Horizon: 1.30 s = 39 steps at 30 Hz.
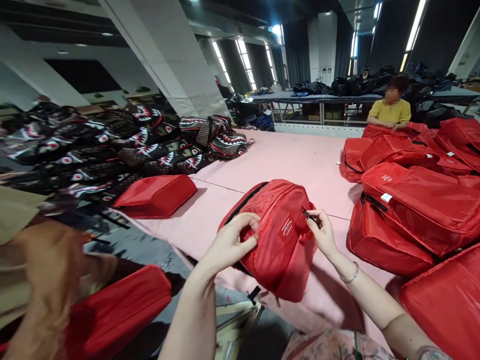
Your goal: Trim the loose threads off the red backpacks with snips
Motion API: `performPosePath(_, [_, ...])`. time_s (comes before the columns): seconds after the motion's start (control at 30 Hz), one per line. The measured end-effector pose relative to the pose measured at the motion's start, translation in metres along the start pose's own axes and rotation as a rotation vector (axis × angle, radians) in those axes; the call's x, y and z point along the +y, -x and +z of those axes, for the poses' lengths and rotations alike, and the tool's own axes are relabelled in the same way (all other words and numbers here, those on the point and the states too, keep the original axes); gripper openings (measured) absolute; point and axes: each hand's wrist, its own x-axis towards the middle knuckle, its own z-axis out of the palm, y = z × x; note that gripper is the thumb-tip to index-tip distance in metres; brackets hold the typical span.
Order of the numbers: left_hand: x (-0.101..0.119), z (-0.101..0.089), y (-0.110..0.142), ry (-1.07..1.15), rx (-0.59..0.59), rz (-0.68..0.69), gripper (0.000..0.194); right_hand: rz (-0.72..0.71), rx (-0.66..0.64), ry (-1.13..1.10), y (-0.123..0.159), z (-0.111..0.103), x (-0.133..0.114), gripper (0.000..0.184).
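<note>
A red bag (275, 235) with a black zipper and a white printed mark is tilted up at the near edge of the pink-covered table (270, 155). My left hand (240, 237) pinches the fabric on the left part of the bag, thumb and fingers closed on it. Small dark thread snips (305, 213) are in my right hand (321, 231), whose fingers are closed around them. Their tip points up and left, close against the bag's right edge. My palm hides most of the snips' handles.
Stacked red bags (420, 200) cover the table's right side. Another red bag (157, 196) lies at the left edge, beside piled patterned backpacks (168, 145). A co-worker's arm (52, 270) is close on my left, near a red bag (123, 305). A person in yellow (390, 110) is across the table.
</note>
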Motion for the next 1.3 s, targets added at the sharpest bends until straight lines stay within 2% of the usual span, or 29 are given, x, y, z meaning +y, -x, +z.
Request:
performPosePath(0.07, [0.006, -0.005, 0.0, -0.207, 0.081, -0.023, 0.017, -0.014, 0.039, -0.019, -0.001, 0.001, 0.001, 0.018])
performPosePath(0.17, [0.02, 0.005, -0.009, -0.406, 0.167, 0.011, 0.021, -0.027, 0.061, -0.009, -0.003, 0.005, 0.002, 0.019])
performPosePath(0.23, [0.026, 0.016, -0.019, -0.413, 0.163, 0.046, 0.021, -0.02, 0.057, 0.006, -0.003, 0.007, 0.002, 0.019])
performPosePath(0.37, [0.02, 0.028, -0.036, -0.379, 0.259, 0.02, 0.021, -0.02, 0.055, 0.029, -0.002, 0.009, 0.004, 0.019])
performPosePath(0.57, [0.005, 0.029, -0.047, -0.389, 0.262, -0.099, 0.025, -0.035, -0.012, 0.1, -0.006, 0.015, 0.006, 0.018])
performPosePath(0.77, [0.007, 0.027, -0.054, -0.289, 0.183, -0.177, 0.022, -0.127, -0.021, 0.217, -0.013, 0.03, 0.008, 0.014])
performPosePath(0.87, [0.01, 0.025, -0.053, -0.246, 0.186, -0.182, 0.022, -0.155, 0.005, 0.243, -0.017, 0.036, 0.009, 0.015])
performPosePath(1.0, [0.01, 0.026, -0.049, -0.269, 0.203, -0.145, 0.023, -0.227, -0.013, 0.307, -0.022, 0.04, 0.008, 0.013])
performPosePath(1.1, [0.004, 0.025, -0.043, -0.311, 0.207, -0.069, 0.025, -0.272, -0.004, 0.279, -0.02, 0.038, 0.006, 0.011])
performPosePath(1.17, [-0.003, 0.019, -0.037, -0.314, 0.195, -0.005, 0.026, -0.242, 0.02, 0.212, -0.017, 0.033, 0.006, 0.011])
performPosePath(1.3, [-0.011, -0.002, -0.022, -0.276, 0.136, 0.084, 0.025, -0.094, 0.086, 0.071, -0.01, 0.018, 0.009, 0.019])
